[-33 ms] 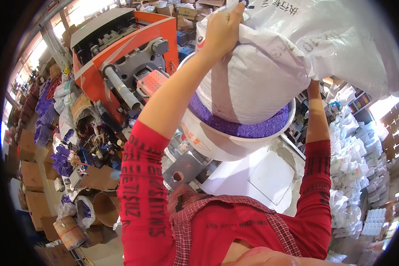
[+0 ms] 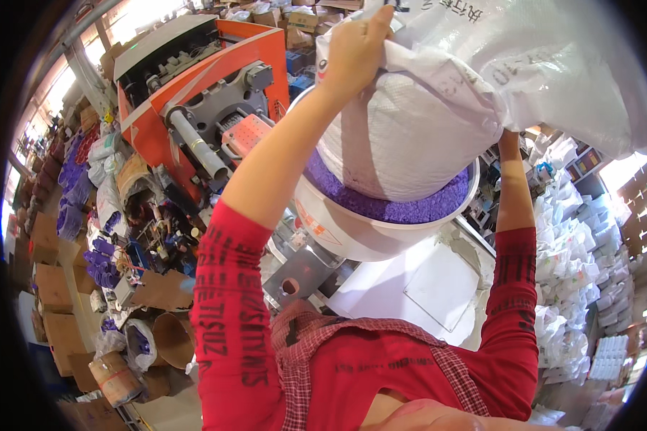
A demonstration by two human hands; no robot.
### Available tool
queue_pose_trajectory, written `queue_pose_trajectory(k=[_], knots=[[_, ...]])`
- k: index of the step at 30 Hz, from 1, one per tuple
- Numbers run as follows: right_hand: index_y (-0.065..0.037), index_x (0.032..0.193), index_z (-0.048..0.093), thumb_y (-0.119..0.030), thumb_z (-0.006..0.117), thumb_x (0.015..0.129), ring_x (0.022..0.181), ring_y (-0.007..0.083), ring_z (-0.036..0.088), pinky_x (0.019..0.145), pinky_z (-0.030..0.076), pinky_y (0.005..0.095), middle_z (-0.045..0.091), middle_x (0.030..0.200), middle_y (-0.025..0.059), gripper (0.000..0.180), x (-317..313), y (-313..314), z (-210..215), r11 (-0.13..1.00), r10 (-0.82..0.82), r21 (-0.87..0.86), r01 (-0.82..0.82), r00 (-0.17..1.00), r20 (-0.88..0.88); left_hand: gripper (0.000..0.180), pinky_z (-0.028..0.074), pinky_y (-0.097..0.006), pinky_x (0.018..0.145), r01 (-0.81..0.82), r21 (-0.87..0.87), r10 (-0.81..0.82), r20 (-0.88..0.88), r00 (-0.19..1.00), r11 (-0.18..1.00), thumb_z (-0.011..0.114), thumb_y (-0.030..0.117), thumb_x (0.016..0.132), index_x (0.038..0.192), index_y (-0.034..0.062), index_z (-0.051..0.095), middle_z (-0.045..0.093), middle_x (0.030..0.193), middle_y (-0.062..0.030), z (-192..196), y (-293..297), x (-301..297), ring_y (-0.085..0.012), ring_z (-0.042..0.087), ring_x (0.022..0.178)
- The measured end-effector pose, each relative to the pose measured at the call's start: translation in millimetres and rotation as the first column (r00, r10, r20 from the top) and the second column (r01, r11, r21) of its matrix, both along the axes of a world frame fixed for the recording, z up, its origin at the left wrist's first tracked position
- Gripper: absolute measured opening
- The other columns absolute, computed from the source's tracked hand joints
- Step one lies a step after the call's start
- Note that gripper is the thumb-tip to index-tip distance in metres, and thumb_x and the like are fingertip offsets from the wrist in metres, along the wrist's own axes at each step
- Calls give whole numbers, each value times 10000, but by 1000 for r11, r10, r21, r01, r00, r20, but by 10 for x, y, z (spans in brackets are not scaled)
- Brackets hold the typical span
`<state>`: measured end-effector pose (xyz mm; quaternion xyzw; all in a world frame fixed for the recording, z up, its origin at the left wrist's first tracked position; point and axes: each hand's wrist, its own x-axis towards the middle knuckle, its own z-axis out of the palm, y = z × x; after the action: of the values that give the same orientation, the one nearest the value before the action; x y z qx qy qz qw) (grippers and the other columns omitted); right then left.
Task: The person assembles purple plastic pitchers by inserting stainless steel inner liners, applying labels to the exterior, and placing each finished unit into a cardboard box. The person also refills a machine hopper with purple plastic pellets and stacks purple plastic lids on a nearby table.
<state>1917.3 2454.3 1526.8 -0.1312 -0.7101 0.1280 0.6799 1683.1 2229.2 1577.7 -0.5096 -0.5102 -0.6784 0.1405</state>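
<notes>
So you've got both arms stretched out in front of you, and the big white sack (image 2: 402, 136) is right between them, up over the tub (image 2: 370, 241). Your left hand (image 2: 355, 56) is at the sack's upper left, fingers clamped on a bunched fold of it. Your right hand (image 2: 509, 136) is over at the far right side of the sack, pretty much tucked behind it, so I can't tell if those fingers are clamped or apart.

The sack's fat, rounded lower part sits inside the tub's rim, right down at the purple bits (image 2: 410, 210) in there, which show as a curved band along the near side. The rest of it flops off to your upper right, kinda shiny and creased. Can't make out where its mouth is, btw.

Tub's round and white with an orange mark on the front. Just left of it there's the orange machine (image 2: 275, 61) with a pale pipe (image 2: 198, 147) sticking out toward you, and below the tub there's a flat white panel (image 2: 381, 287). Way off to your right it's heaps of white bags (image 2: 564, 251); on your left, cardboard boxes (image 2: 53, 287) and some purple pieces (image 2: 102, 264).
</notes>
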Motion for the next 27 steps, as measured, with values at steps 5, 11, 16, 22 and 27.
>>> queue_pose_trajectory(k=[5,11,16,22,27], knots=[[-14,1298,502,-336,332,1030,1163,231,552,1041,375,410,563,1284,110,452,864,-352,-159,934,199,-252,-254,954,-224,302,442,-347,907,92,248,-49,-174,983,964,553,96,887,1173,-3,542,588,1131,-126,-540,-818,119,-234,568,1035],[-27,1274,516,-429,443,990,1101,205,581,980,408,345,603,1203,117,499,1908,-1089,-1767,829,73,-536,-158,982,-176,489,350,-479,1058,-6,-371,-181,-467,866,929,672,128,765,1228,12,571,577,1297,-154,-2196,-1484,736,-344,498,1252],[-49,1274,519,-414,444,1004,1033,192,611,952,433,339,603,1184,109,460,2146,-1678,-2657,742,-61,-669,-39,990,-126,365,386,-448,957,-53,-177,-69,-619,782,983,504,229,892,1145,16,658,677,1126,-132,-2694,-1344,541,-294,618,1069],[-8,1238,524,-409,429,1016,1025,176,605,929,452,329,600,1161,103,468,3027,-2917,-3529,684,-207,-717,133,978,-16,418,406,-464,957,23,-14,-26,-700,714,1000,411,254,1012,1157,-76,622,654,1147,-197,-2632,-1282,462,-355,599,1055],[-20,1211,574,-479,518,958,998,186,623,905,459,311,645,1105,102,527,2986,-5006,-4813,303,-378,-946,117,926,-7,394,432,-398,956,67,-28,-67,-722,689,997,394,229,1040,1196,-61,611,649,1169,-175,-2560,-1235,381,-310,598,1090]])
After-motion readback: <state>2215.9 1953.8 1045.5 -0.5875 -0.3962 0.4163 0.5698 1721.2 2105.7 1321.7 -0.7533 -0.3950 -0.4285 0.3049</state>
